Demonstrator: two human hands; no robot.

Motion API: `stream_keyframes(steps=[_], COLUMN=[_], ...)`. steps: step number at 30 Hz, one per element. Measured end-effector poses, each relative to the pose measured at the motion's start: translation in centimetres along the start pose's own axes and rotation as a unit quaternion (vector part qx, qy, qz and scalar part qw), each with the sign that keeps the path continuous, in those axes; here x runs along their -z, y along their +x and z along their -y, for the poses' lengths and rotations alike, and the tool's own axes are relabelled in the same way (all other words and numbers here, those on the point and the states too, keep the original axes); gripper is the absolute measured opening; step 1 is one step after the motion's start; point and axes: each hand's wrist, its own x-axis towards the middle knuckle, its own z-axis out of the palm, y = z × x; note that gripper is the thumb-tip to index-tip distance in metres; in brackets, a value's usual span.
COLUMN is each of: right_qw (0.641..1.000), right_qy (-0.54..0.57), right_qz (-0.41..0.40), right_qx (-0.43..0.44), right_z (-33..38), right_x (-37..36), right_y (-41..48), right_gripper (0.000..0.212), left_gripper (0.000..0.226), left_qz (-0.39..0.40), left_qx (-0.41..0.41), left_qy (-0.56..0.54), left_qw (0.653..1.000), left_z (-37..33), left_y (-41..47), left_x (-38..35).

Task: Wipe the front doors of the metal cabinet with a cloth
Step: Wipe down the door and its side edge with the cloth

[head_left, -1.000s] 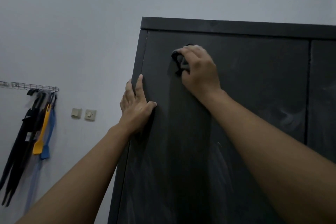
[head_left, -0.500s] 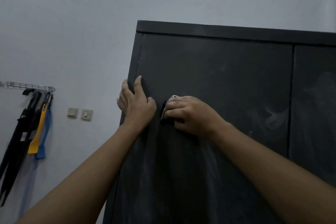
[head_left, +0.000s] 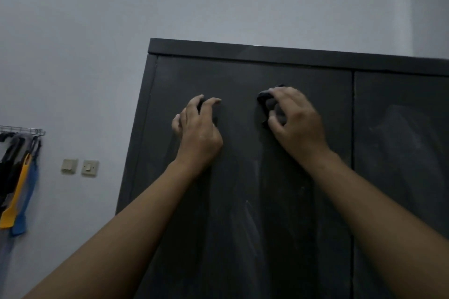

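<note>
The dark metal cabinet fills the right half of the view, and its left door [head_left: 243,213] shows pale dusty streaks. My right hand [head_left: 296,124] grips a dark bunched cloth [head_left: 263,102] and presses it against the upper part of that door. The hand hides most of the cloth. My left hand [head_left: 198,128] is beside it to the left. It holds nothing, and its bent fingertips rest on the same door. The right door [head_left: 401,153] starts past the vertical seam and also looks smeared.
A plain grey wall stands left of the cabinet. It carries two switch plates [head_left: 80,167] and a wire rack [head_left: 23,130]. From the rack hang dark, yellow and blue items [head_left: 18,192]. The cabinet's top edge [head_left: 267,52] is well above my hands.
My right hand has carried the cloth up and to the right on the left door. My left hand has moved from the door's left edge onto its face, fingers now bent.
</note>
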Motion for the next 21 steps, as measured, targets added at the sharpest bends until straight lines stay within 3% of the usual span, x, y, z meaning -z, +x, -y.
stream_keyframes(steps=[3,6,15,21], right_qw=[0.999,0.995,0.950,0.884], right_qy=[0.029,0.053,0.106,0.157], right_qz=[0.020,0.071,0.223,0.345], right_qx=[0.029,0.042,0.191,0.273], right_z=[1.9,3.9,9.2,10.3], right_x=[-1.5,-2.9,-6.4,-6.3], right_y=[-0.7,-1.2,-5.7,-6.9], right_gripper=[0.044,0.046,0.033,0.039], left_gripper=[0.060,0.054,0.039,0.031], left_qz=[-0.085,-0.100,-0.030,0.060], left_qx=[0.026,0.029,-0.006,0.025], left_qy=[-0.055,-0.071,-0.094,-0.074], left_qw=[0.995,0.992,0.995,0.995], left_z=[-0.2,0.6,1.5,1.9], left_y=[0.6,1.2,0.8,0.2], left_x=[-0.2,0.2,2.8,5.1])
